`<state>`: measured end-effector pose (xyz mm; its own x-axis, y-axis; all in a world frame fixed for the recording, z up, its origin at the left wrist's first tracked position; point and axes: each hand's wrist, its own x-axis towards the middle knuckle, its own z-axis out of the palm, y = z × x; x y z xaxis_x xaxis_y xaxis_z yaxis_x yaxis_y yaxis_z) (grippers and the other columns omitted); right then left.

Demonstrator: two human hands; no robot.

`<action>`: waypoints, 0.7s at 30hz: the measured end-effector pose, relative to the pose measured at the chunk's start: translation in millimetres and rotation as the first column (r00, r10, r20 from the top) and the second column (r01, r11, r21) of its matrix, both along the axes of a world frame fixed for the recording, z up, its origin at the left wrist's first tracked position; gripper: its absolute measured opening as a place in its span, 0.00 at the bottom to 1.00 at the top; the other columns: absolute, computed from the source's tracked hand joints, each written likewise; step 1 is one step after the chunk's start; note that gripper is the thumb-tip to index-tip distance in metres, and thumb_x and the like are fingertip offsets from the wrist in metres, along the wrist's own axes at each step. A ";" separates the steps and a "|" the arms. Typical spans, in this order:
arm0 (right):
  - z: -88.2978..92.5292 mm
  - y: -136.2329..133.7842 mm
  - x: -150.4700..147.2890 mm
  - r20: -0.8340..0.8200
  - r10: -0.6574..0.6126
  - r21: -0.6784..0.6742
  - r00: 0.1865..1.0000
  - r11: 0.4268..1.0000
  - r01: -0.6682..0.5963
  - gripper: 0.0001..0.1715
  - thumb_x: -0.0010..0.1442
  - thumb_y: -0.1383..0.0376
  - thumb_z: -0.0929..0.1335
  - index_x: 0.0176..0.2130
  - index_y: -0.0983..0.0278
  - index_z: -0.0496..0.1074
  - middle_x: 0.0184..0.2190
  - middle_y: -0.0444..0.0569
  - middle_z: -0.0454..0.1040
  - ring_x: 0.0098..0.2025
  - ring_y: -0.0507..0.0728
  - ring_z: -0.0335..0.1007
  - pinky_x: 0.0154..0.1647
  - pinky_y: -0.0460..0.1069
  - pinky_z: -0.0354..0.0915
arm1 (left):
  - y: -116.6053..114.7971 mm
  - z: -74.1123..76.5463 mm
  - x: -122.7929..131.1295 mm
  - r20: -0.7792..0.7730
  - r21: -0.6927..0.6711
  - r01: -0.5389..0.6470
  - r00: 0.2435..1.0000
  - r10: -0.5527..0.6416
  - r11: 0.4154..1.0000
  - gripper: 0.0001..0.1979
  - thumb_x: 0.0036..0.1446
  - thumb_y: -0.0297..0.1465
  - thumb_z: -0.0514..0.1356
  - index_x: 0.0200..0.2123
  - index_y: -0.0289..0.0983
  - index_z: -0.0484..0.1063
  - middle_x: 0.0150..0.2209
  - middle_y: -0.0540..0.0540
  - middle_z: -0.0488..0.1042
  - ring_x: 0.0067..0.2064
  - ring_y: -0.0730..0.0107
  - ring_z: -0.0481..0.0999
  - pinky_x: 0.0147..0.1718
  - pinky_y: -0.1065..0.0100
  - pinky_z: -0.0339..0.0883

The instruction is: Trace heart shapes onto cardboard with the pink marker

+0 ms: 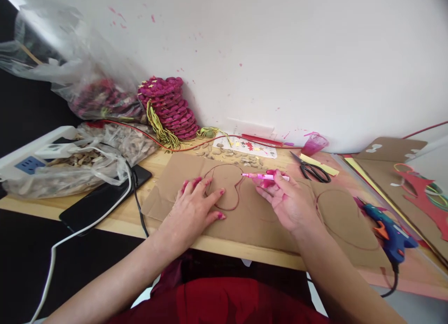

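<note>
My left hand [196, 205] lies flat with its fingers spread on a brown cardboard sheet [252, 221], pressing on a small cardboard shape [226, 181] that has a dark red line traced round it. My right hand [285, 198] is closed round a pink pen [264, 176], which lies almost level with its tip at the shape's right edge. A second traced outline [345, 221] shows further right on the cardboard.
Black scissors [313, 171] and a pink cup [314, 144] sit behind my right hand. A blue glue gun [390, 230] lies to the right. A black phone [105, 195], white cable [87, 226], bags of shells [80, 163] and stacked magenta pieces [170, 107] fill the left.
</note>
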<state>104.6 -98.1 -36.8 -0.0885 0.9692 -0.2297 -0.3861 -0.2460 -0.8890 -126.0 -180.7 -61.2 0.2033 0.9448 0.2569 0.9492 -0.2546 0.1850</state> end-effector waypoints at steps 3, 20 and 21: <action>1.6 9.0 -7.0 -0.011 0.012 0.017 1.000 1.000 -0.011 0.22 0.47 0.53 0.80 0.35 0.58 0.73 0.33 0.41 0.79 0.35 0.53 0.76 0.46 0.52 0.72 | 0.1 -1.9 -0.3 0.026 0.004 -0.012 1.000 0.012 1.000 0.24 0.57 0.40 0.67 0.57 0.46 0.75 0.63 0.35 0.68 0.63 0.40 0.67 0.58 0.37 0.65; 4.7 29.9 -26.3 0.052 0.092 -0.052 0.994 0.995 -0.089 0.10 0.60 0.59 0.73 0.37 0.60 0.72 0.33 0.45 0.82 0.37 0.54 0.79 0.42 0.50 0.74 | -1.9 -4.8 -2.6 0.090 0.052 0.042 0.995 -0.046 0.998 0.23 0.57 0.36 0.68 0.57 0.42 0.75 0.60 0.35 0.70 0.58 0.45 0.70 0.59 0.36 0.64; 5.2 29.7 -26.7 0.055 0.093 -0.053 0.994 0.995 -0.090 0.08 0.62 0.59 0.72 0.37 0.60 0.72 0.33 0.45 0.82 0.37 0.54 0.79 0.42 0.49 0.74 | -2.1 -4.8 -2.8 0.093 0.053 0.045 0.994 -0.049 0.998 0.23 0.57 0.36 0.67 0.56 0.42 0.75 0.60 0.35 0.70 0.59 0.45 0.70 0.59 0.36 0.64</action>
<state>77.9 -68.5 -31.6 -0.1615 0.9447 -0.2853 -0.3084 -0.3229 -0.8948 -128.8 -182.8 -66.0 0.2199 0.9199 0.3247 0.9150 -0.3099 0.2585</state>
